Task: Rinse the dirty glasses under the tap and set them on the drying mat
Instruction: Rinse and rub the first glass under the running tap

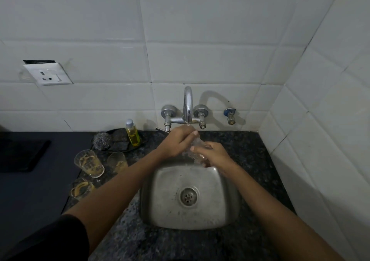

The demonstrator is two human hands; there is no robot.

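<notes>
Your right hand [215, 154] is wrapped round the lower part of a clear glass [197, 149], fingers curled on it. Your left hand [178, 140] grips the glass's upper end, thumb across it, right under the tap [188, 104]. Water runs from the spout onto the glass. The glass sits tilted between both hands, over the back edge of the steel sink [160, 200].

Three dirty glasses stand on the counter [250, 160] left of the sink: one [89, 163] at the left, one [117, 162] just beside it on the right, one [80, 188] nearer you. All carry yellowish residue.

Behind them: a steel scrubber [99, 141], a soap bottle [132, 133] with yellow liquid, both on a dark tray. Dark mat [40, 190] lies at left.
</notes>
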